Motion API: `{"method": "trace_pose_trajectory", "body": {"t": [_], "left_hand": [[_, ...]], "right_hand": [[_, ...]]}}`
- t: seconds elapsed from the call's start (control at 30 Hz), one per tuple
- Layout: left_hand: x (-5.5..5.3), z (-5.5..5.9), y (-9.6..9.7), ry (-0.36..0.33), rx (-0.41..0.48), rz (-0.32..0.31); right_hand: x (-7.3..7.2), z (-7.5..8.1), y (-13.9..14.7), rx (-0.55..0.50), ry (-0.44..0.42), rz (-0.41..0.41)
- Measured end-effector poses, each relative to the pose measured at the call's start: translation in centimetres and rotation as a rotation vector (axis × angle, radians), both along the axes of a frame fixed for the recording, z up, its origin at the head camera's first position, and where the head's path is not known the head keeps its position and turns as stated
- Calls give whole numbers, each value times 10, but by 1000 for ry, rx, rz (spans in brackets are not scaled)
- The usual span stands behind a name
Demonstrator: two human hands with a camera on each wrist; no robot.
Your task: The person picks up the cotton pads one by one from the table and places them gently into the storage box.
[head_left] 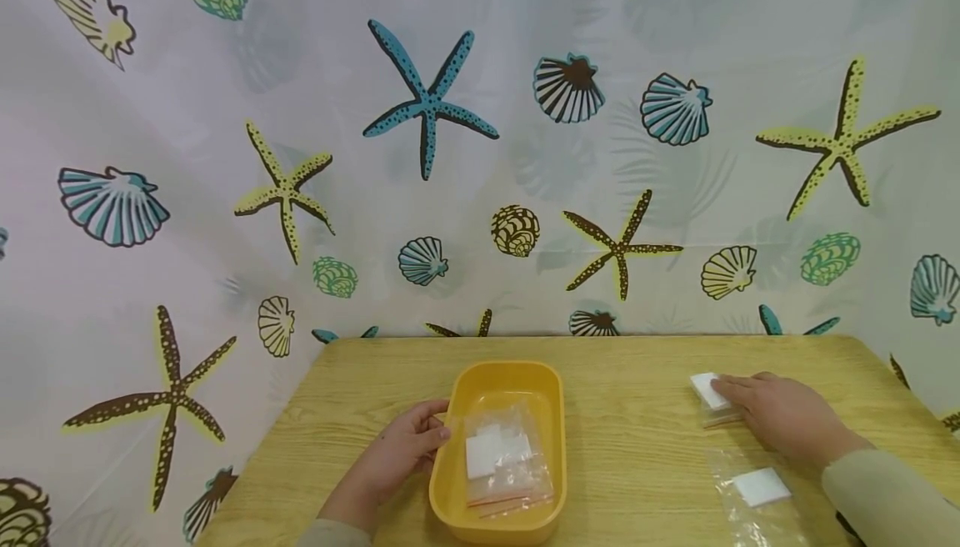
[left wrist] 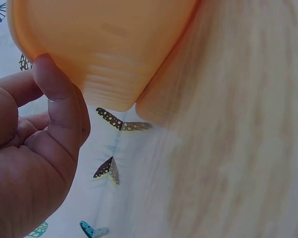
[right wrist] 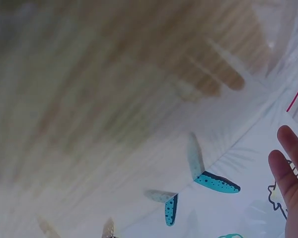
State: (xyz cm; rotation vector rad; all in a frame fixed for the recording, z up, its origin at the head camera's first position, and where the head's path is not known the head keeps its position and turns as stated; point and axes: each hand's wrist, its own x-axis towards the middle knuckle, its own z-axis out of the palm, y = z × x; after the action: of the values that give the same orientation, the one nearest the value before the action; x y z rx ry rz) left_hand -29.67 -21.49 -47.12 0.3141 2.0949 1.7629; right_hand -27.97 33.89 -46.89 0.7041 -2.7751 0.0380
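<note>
My left hand grips the left rim of a yellow plastic bin, thumb over the rim. The left wrist view shows the hand with bent fingers at the edge of the bin. Inside the bin lie several clear zip bags holding white square pads. My right hand reaches over another bagged white pad, its straight fingertips on it. The right wrist view has two straight fingers beside a red-lined zip bag; the thumb is hidden.
A further clear bag with a white pad lies nearer the right forearm. Everything stands on a wood-grain table. A white curtain printed with shells and starfish hangs behind the table and along its sides.
</note>
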Motion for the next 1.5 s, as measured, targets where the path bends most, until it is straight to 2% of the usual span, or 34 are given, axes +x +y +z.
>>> {"method": "trace_pose_trajectory", "body": {"t": [0.2, 0.43, 0.7, 1.0, 1.27, 1.5], "left_hand": [[-1, 2, 0, 1, -6, 10], [0, 1, 0, 6, -1, -2], [-1, 1, 1, 11, -3, -1], [0, 1, 1, -1, -6, 1], [1, 2, 2, 0, -14, 11], [0, 1, 2, -2, -13, 16]], "right_hand": [[1, 3, -5, -17, 39, 25], [5, 10, -15, -14, 39, 27], [9, 15, -32, -20, 131, 74], [13, 17, -55, -49, 110, 83], [18, 21, -72, -73, 185, 133], [23, 28, -89, -81, 188, 113]]}}
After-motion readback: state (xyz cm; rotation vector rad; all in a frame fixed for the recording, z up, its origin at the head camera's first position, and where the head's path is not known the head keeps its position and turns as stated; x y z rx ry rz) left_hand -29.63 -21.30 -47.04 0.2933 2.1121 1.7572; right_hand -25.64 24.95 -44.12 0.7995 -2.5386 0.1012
